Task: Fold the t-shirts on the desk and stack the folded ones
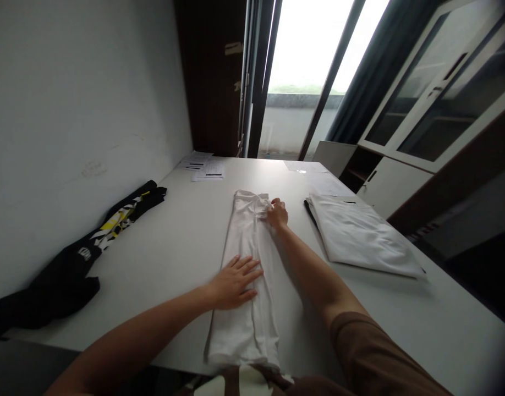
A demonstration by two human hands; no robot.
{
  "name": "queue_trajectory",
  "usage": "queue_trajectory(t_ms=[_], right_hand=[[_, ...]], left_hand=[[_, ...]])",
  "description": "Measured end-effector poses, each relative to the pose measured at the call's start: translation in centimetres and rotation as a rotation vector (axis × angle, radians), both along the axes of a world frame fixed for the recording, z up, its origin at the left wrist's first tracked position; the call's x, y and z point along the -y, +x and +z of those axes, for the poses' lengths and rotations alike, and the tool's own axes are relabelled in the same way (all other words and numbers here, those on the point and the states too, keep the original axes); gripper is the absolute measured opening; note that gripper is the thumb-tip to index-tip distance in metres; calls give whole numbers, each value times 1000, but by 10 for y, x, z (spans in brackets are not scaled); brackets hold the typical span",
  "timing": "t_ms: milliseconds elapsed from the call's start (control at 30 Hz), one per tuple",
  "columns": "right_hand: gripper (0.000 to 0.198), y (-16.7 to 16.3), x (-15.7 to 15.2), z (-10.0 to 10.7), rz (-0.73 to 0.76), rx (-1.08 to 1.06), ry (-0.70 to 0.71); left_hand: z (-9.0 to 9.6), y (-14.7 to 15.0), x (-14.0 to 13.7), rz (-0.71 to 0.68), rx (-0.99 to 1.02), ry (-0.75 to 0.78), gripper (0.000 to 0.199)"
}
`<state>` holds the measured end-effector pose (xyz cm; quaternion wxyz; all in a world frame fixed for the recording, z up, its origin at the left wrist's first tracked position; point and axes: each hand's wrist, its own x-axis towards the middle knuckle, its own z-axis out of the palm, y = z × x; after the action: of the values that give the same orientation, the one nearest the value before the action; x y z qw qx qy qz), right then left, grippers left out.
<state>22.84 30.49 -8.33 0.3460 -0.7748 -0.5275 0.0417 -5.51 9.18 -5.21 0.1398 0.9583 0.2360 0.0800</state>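
Note:
A white garment, folded into a long narrow strip, lies lengthwise on the white table in front of me. Its near end reaches the table's front edge. My left hand rests flat on the middle of the cloth with the fingers spread. Up at the far end, my right hand has its fingers curled on the garment's right edge, pinching the fabric there. Small wrinkles show in the cloth beside those fingers.
Folded white clothing with something dark under it lies at the right. A black garment with yellow and white patches lies along the left wall. Papers sit at the table's far left, with more sheets at the far right.

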Motion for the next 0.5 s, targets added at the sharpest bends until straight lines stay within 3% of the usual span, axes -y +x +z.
queue_trajectory(t_ms=[133,500], right_hand=[[36,-8,7,2,35,71,-40],[29,1,20,16,-4,94,-63]], left_hand=[[0,0,0,4,-5,-1,61],[0,0,0,-3,2,-16,61]])
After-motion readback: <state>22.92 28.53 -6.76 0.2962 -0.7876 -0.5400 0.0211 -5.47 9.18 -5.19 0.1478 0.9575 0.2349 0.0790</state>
